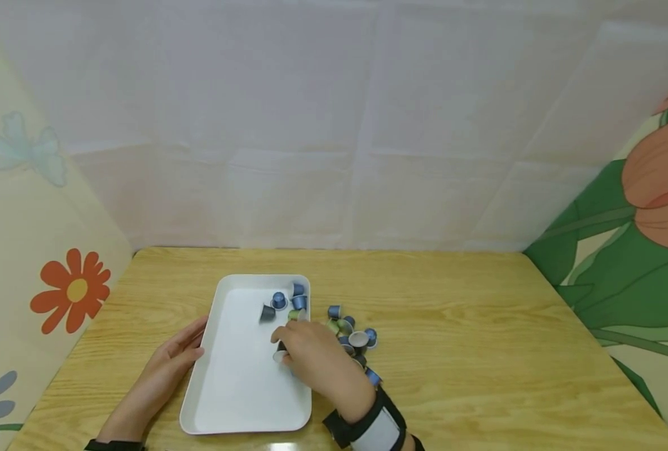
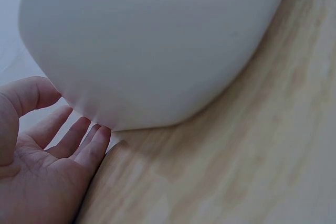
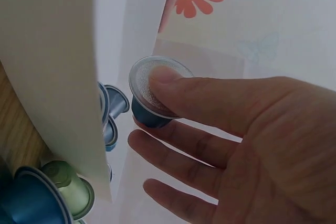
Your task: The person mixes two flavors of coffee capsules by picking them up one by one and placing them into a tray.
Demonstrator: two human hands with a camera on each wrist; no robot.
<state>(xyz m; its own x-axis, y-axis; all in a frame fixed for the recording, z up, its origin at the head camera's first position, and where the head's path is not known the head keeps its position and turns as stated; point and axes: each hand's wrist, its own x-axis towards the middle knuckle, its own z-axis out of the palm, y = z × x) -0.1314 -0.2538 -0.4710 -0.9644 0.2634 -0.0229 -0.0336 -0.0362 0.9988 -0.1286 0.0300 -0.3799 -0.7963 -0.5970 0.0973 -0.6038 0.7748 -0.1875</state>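
One capsule (image 3: 143, 94) is pinched in the right hand (image 1: 313, 354); the relaxed left hand (image 1: 169, 364) touches a tray (image 1: 244, 382).

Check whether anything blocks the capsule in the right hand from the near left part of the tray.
Nothing visible does: the right hand pinches the capsule above the tray, and that part lies bare. The other capsules visible in it sit toward the far end.

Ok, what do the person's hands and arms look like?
The left hand and right hand are bare; no gloves or rings show. The right wrist has a black strap with a pale grey panel and a small black block; the left, part of a black band.
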